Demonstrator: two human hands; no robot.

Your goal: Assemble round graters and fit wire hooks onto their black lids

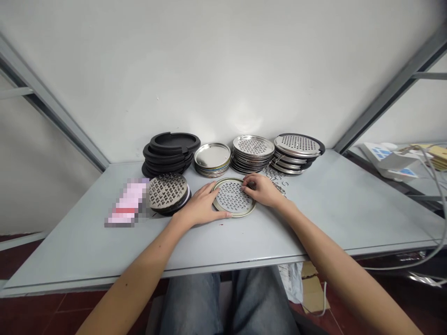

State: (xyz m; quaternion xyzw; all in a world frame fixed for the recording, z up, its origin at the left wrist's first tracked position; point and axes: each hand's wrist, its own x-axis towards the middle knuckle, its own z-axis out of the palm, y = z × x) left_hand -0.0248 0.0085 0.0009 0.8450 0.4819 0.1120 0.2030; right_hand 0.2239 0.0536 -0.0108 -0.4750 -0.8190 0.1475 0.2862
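A round metal grater plate [234, 196] with a raised rim lies flat on the table in front of me. My left hand [201, 204] grips its left side, thumb along the near rim and fingers at the far left. Over the plate's right edge, my right hand [261, 188] is closed in a pinch; what sits between its fingertips is too small and hidden to make out. Small metal rings [275, 175] lie loose just beyond and beside the right hand, partly covered by it.
Along the wall stand black round rings [171, 156], plain metal discs [212, 156], grater plates [253, 151] and assembled graters [297, 151], all stacked. Left of my left hand is a stack topped by a spiked disc [168, 190], beside a blurred pink item [129, 202]. A cable [440, 209] hangs right.
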